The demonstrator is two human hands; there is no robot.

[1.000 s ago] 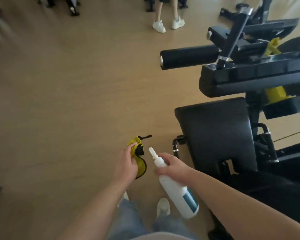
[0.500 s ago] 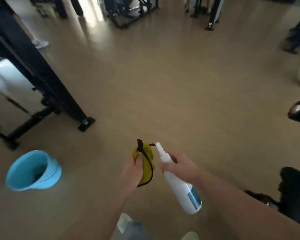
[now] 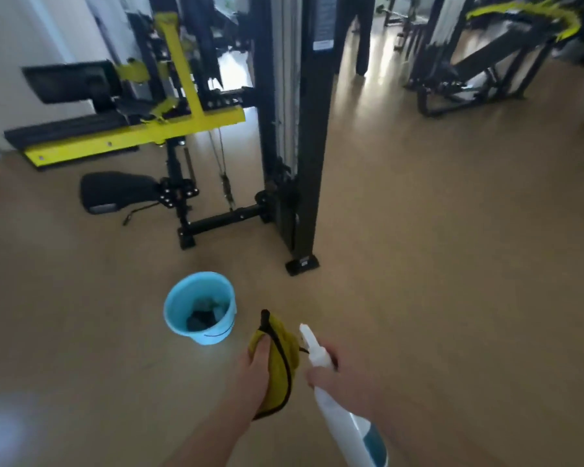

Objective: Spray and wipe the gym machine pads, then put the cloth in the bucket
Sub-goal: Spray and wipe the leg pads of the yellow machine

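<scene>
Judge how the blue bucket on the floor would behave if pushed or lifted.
The blue bucket looks like thin plastic, so probably light and fairly stiff. It narrows toward the base, so a push near the rim might tip it, though the dark contents may steady it. On the smooth floor it would likely slide.

Left hand (image 3: 255, 375) grips a yellow cloth (image 3: 282, 352) with black edging. Right hand (image 3: 346, 374) grips a white spray bottle (image 3: 343, 423), nozzle pointing up and away. A light blue bucket (image 3: 216, 335) stands upright on the tan floor (image 3: 435, 264) near the cloth, dark contents inside. Beyond it stands a black-and-yellow gym machine (image 3: 189, 129) with a black pad (image 3: 115, 190) low at its left.
</scene>
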